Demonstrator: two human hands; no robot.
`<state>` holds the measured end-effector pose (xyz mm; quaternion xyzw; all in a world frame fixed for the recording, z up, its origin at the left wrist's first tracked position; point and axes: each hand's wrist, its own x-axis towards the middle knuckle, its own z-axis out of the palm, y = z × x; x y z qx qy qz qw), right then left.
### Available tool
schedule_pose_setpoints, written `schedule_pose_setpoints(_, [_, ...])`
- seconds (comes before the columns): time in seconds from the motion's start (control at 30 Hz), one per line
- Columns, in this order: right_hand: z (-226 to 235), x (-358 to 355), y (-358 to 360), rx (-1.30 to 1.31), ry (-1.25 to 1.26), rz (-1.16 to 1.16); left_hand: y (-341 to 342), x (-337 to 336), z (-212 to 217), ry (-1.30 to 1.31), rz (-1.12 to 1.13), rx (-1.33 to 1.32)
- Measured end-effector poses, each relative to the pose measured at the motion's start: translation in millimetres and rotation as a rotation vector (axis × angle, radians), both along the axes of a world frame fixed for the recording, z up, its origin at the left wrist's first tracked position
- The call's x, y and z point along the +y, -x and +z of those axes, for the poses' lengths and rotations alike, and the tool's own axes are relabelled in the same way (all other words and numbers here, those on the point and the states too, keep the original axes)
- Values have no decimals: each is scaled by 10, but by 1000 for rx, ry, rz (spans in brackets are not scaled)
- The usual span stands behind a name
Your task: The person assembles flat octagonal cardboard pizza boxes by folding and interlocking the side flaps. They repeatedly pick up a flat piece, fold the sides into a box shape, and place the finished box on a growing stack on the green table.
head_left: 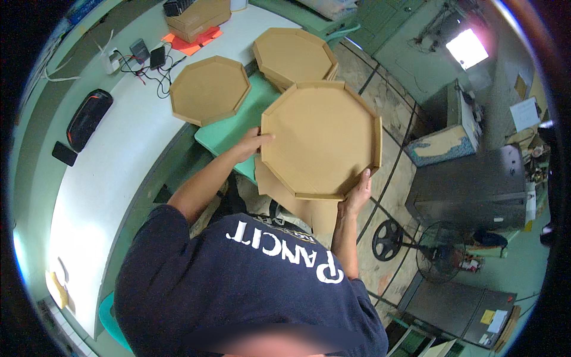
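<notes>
Both my hands hold a brown octagonal cardboard tray (321, 140) with low folded walls, its inside facing up. At its left wall is my left hand (254, 144), thumb over the rim and fingers closed on it. My right hand (357, 193) grips the near right corner from outside. Under the tray, close to my body, lies flat brown cardboard (285, 195), partly hidden. Another octagonal tray (210, 89) rests to the left, across the white counter and a green surface (229, 132). Beyond the held tray stands a stack of similar trays (293, 55).
The long white counter (107, 196) curves along the left, bearing a black case (89, 119), a phone (63, 153) and cables (162, 77). A cardboard box (199, 21) sits on orange sheets at the back. To the right, a fan (440, 251) stands on the tiled floor beside a dark cabinet (470, 190).
</notes>
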<state>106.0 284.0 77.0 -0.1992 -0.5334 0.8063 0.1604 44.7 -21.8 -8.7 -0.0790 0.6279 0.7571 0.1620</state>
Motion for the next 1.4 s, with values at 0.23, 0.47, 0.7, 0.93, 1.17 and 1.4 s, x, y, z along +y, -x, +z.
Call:
schedule_pose_setpoints(0.23, [-358,-489,853,-34,89,128,266,-892,101,-326,140,-4])
schedule_pose_setpoints(0.47, [-123,-1060,2084,19,166,210,707,-1773,40,956,367,302])
schedule_pose_setpoints(0.7, [15,-1156,2981,195,342,212,707,-2124,-614,1552,482,259])
schedule_pose_setpoints(0.93, [-395,-585,2501,187,227,675,205,-1741,-435,760,279,83])
schedule_pose_setpoints(1.17, [-1021,76,1841,-58,216,726,-785,-2009,9,900,173,262])
schedule_pose_setpoints(1.4, [-1259,600,1669,-161,-96,841,-1688,-2311,-5,1012,165,4])
